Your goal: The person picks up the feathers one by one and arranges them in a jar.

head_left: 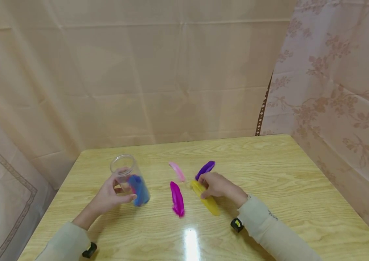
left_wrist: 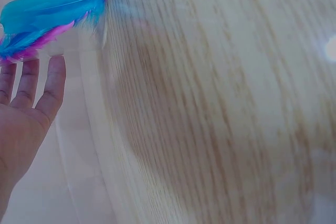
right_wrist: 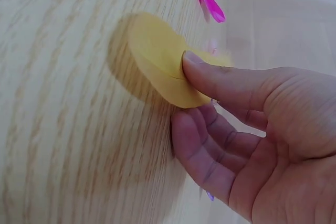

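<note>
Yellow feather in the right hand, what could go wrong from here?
The yellow feather is pinched between the thumb and fingers of the right hand, so it might bend or crease there. The purple feather lies right by that hand and could get brushed aside. The clear cup in the left hand has an open mouth; the blue and pink feathers inside could slide out if it tips.

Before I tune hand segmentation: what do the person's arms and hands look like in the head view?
Left hand and right hand: bare, no gloves. Left sleeve and right sleeve: pale, long. Right one has a small dark marking near the cuff. Small black devices at both cuffs; the right one shows a yellow patch.
</note>
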### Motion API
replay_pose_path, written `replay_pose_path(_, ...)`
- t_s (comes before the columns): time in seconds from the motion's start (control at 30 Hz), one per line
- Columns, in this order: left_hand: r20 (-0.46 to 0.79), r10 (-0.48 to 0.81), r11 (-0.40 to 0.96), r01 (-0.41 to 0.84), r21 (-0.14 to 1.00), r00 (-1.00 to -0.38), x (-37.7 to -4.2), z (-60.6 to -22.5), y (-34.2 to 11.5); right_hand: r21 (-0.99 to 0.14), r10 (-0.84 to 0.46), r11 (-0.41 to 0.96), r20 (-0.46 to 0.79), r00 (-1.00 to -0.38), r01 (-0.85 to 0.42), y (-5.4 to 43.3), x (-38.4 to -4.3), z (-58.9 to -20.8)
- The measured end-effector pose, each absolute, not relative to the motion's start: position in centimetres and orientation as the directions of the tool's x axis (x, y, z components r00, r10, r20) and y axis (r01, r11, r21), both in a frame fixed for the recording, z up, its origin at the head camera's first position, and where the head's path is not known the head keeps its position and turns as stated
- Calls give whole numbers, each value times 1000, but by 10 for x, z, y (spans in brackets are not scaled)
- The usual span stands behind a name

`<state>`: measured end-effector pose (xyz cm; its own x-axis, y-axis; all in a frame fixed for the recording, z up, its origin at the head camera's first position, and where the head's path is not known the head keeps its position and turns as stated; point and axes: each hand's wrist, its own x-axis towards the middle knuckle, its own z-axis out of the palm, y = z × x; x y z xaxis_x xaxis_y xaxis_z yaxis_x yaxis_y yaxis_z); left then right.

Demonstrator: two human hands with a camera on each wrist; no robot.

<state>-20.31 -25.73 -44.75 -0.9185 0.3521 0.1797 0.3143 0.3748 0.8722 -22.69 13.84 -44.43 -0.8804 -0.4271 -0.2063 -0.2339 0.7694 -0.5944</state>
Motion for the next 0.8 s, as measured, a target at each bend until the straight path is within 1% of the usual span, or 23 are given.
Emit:
replay_pose_path(0.23,186,352,371,319,872,-917,-202,-447,-257,-597,-427,765,-187,-885,-243,139,-227,-444)
replay_pose_path(0.8,185,349,368,316,874,-919,-202,-446,-256,-612,-421,757,-192,-887,-227,139,-227,-446)
